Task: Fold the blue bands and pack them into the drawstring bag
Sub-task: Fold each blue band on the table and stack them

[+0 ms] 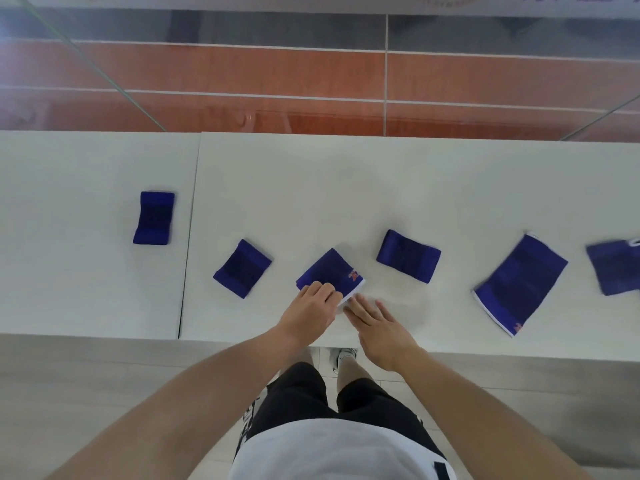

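Looking down through the head camera, I see a white counter [346, 181] with blue bands lying in a row. The left grip [313, 306], a bare hand, has its fingers curled over the near corner of the middle band [327, 271] and holds it down on the counter. The right grip [375, 320] lies just beside it with its fingers straight and close together, and the tips touch the white edge of that same band. The middle band sits tilted and has a small red mark near its right corner. To its left is a folded band [242, 268], also tilted. Further left is another folded band [153, 218], on the other side of a dark seam [188, 237] in the counter. To the right of the middle band lies a fourth folded band [408, 256]. Further right is a long band [519, 284] that lies open and flat, with a white edge at its near end. At the right edge is a blue piece [613, 268] with a bit of white cord on it. It is blurred, so I cannot tell if it is the bag. The bands all lie apart from each other.
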A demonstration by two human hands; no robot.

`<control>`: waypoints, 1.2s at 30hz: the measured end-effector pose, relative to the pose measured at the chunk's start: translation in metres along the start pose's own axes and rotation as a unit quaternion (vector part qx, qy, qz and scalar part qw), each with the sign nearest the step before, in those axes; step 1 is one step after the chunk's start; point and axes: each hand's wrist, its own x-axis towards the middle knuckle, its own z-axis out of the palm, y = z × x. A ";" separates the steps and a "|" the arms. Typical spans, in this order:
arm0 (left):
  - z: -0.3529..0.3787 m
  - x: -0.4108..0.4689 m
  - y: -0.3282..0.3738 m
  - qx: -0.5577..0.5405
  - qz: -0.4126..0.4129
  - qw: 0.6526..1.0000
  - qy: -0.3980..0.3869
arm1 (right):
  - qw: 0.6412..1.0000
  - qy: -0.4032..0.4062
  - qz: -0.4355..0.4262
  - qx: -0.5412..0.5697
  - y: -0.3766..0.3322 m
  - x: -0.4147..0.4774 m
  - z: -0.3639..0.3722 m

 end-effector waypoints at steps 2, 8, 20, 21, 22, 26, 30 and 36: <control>0.008 -0.002 0.000 0.000 -0.026 1.000 -0.007 | 1.000 -0.002 -0.004 0.003 0.001 0.001 -0.001; 0.012 -0.004 0.006 -0.013 -0.044 0.999 0.014 | 0.991 0.120 0.016 0.051 0.013 -0.007 -0.015; -0.010 0.004 -0.009 -0.106 -0.297 0.948 0.052 | 0.996 0.035 -0.003 -0.080 0.009 0.029 -0.028; -0.011 0.008 -0.010 -0.138 -0.340 0.929 0.041 | 0.996 0.029 -0.003 -0.081 0.009 0.029 -0.027; -0.011 0.013 -0.012 -0.157 -0.363 0.918 0.026 | 0.996 0.023 -0.001 -0.082 0.009 0.029 -0.026; -0.015 0.026 -0.023 -0.199 -0.388 0.900 -0.021 | 0.997 0.006 -0.003 -0.076 0.008 0.033 -0.031; -0.038 0.026 -0.028 -0.238 -0.370 0.897 -0.037 | 0.990 0.137 0.033 0.000 -0.003 0.040 -0.066; -0.090 0.004 -0.050 -0.259 -0.264 0.929 -0.014 | 0.992 0.096 0.061 0.045 -0.041 0.075 -0.129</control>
